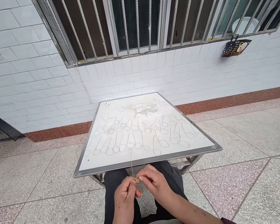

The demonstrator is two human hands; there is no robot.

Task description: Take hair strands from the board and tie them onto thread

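Note:
Both hands are close together over my lap, just in front of the table's near edge. My left hand pinches a thin wire that rises from the fingertips over the table edge. My right hand is closed at the fingertips on the same wire, right beside the left fingers. Part of the wire hangs below the fingers and is hard to make out. On the white table lie rows of thin wire pieces with looped ends, and a tangled pile of wires farther back.
A small red and white object sits at the table's back left corner. Behind the table stands a white tiled wall with barred windows. A dotted bag hangs from the bars at right. My legs are under the near edge.

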